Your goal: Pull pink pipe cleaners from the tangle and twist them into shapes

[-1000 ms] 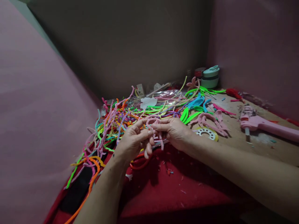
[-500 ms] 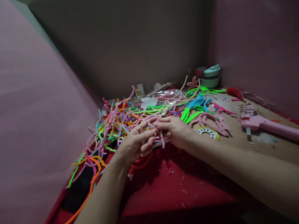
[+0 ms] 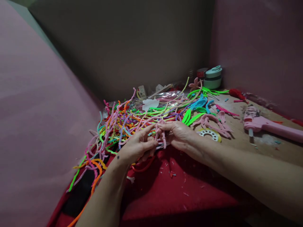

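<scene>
A pink pipe cleaner [image 3: 163,138] is bent over between my two hands, one end hanging down. My right hand [image 3: 180,134] pinches it near the top of the bend with thumb and forefinger. Closed around its left side is my left hand [image 3: 139,143], the thumb pressing near the lower part; some of its fingers are hidden. Behind both hands spreads a tangled heap of coloured pipe cleaners [image 3: 127,121]. Several bent pink pieces [image 3: 213,123] and green leaf shapes [image 3: 187,116] lie to the right of my hands.
A pink glue gun [image 3: 265,123] rests on the board at right. Near my right wrist is a yellow-and-white tape roll [image 3: 209,135]. A mint-coloured container [image 3: 212,78] stands at the back. Red cloth [image 3: 189,195] with scraps covers the near edge. Walls rise on both sides.
My left hand has turned and its thumb has dropped lower on the pipe cleaner. The pink loop between my hands now hangs narrower. My right hand keeps its pinch.
</scene>
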The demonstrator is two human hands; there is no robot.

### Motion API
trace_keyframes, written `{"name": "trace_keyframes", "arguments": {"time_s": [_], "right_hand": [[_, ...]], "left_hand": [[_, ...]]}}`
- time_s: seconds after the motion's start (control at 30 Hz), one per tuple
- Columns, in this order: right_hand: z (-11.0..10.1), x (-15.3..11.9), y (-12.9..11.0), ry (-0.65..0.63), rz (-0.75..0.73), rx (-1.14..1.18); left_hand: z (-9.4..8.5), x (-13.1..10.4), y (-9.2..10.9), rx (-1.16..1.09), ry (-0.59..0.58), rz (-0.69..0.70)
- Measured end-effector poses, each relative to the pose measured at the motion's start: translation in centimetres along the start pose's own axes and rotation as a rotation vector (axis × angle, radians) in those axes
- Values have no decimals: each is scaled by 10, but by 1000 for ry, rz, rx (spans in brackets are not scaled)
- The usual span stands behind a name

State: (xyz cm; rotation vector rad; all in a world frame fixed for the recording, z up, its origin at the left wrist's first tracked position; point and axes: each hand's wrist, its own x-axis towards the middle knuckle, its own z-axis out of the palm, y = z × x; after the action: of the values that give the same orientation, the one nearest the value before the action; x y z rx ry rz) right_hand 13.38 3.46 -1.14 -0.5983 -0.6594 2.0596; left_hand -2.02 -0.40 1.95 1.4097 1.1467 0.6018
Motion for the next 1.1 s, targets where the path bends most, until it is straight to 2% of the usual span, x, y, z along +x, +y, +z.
{"name": "trace_keyframes", "arguments": {"time_s": [0.17, 0.4, 0.47, 0.53, 0.6, 0.7, 0.9, 1.0, 1.1], "right_hand": [[3, -1, -1, 34, -31, 4], [2, -2, -2, -32, -117, -167], [2, -2, -2, -41, -116, -139], [3, -2, -1, -40, -119, -129], [3, -3, -1, -53, -138, -144], [1, -2, 1, -72, -163, -173], [-4, 0, 5, -107, -203, -241], [-1, -1, 6, -39, -211, -173], [4, -3, 6, 9, -148, -100]], "left_hand": [[-4, -5, 4, -21, -40, -37], [-3, -3, 12, 164, 123, -18], [-3, -2, 12, 73, 185, 8], [-1, 0, 9, -124, 213, 44], [2, 4, 5, -304, 170, 69], [8, 11, -3, -399, 104, 90], [12, 13, -9, -254, 117, 144], [10, 10, -7, -195, 106, 131], [7, 10, -7, -211, 96, 115]]}}
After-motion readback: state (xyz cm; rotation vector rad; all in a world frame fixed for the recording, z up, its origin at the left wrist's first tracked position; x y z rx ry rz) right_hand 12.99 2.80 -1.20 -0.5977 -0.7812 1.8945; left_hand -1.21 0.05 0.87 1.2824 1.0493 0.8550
